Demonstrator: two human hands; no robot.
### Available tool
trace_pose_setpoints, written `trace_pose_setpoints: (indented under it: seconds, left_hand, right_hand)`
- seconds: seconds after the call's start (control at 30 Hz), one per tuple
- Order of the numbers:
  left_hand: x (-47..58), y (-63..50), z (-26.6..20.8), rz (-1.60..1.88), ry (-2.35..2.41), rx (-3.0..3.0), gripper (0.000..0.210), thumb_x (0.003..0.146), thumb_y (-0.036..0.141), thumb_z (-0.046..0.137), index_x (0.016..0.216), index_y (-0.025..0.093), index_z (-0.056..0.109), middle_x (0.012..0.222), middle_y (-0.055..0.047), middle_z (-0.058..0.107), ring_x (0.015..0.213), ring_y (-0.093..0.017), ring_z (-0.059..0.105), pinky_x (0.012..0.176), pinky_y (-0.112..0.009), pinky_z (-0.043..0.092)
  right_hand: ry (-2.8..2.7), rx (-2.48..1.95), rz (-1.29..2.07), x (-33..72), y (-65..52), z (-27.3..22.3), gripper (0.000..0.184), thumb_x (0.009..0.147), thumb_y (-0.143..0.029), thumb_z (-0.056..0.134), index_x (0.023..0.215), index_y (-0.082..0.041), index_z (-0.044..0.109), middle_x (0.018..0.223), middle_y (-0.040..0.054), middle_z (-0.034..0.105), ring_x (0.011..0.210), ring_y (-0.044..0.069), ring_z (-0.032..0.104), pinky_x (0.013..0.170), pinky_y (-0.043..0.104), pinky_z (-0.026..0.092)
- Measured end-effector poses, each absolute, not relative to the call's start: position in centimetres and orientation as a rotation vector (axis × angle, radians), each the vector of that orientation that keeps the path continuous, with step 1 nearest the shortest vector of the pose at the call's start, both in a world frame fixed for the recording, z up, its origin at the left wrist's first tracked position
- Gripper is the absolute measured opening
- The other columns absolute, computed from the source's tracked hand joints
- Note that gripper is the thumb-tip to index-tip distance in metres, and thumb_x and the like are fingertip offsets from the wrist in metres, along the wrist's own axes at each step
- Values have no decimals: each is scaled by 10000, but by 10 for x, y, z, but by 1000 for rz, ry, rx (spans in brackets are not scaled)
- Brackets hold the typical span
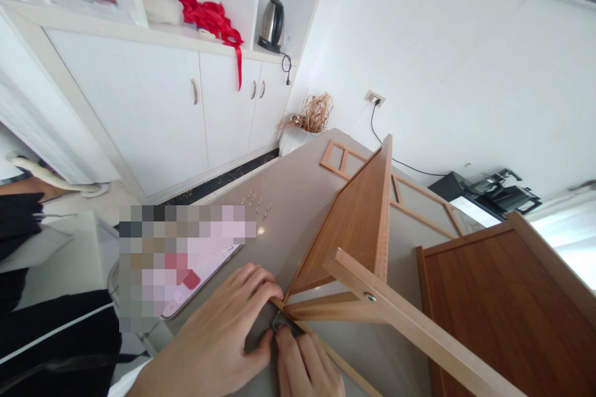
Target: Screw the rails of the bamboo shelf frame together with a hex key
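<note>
My left hand (228, 329) reaches in from the bottom, its fingertips bent over the lower corner of a wooden frame (328, 310), with the thumb below. Close beside it, my right hand (307, 366) has its fingers curled around a thin bent metal piece that looks like an Allen key (275, 321); most of it is hidden by the fingers. A slatted wooden panel (354, 217) stands tilted within the frame. One light wooden bar (419, 329) with a round metal bolt head crosses in front, toward the lower right.
Several small screws (254, 201) lie on the grey table (288, 198). Left of them is a blurred-out pinkish patch. Another wooden panel (507, 298) stands at right; ladder-like wooden frames (423, 198) lie behind. A black appliance (488, 195), potted dried plant (311, 115) and kettle (272, 25) are farther off.
</note>
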State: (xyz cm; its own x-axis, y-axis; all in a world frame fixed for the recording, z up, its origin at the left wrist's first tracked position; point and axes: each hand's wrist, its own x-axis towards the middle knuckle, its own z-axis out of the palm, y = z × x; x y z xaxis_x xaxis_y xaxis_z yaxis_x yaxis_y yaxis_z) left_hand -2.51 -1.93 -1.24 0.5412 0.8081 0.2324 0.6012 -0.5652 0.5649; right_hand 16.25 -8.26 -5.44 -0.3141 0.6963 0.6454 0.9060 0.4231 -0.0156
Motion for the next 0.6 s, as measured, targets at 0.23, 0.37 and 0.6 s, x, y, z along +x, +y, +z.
trace_pose_setpoints:
  seconds: [0.23, 0.37, 0.6]
  left_hand:
    - [-26, -19, -12, 663, 1137, 2372, 391, 839, 137, 567, 1201, 280, 525, 1256, -36, 605, 1221, -265, 534, 979, -424, 496]
    - [-26, -20, -11, 659, 1141, 2355, 387, 832, 137, 572, 1189, 278, 527, 1247, -32, 605, 1215, -265, 538, 978, -431, 503]
    - [-25, -19, -8, 672, 1148, 2351, 363, 832, 135, 573, 1169, 267, 549, 1228, -38, 611, 1191, -263, 551, 972, -429, 515]
  right_hand:
    - [-2035, -1359, -377, 160, -84, -58, 217, 1021, -122, 480, 1065, -147, 691, 673, 16, 642, 562, 127, 655, 604, 212, 532]
    - [-2039, -1342, -358, 160, -84, -60, 213, 1024, -121, 480, 1060, -144, 689, 658, 14, 636, 572, 132, 654, 633, 220, 541]
    - [-1996, -1329, -343, 159, -83, -57, 196, 1034, -142, 498, 1060, -150, 692, 673, 11, 657, 566, 115, 649, 607, 202, 522]
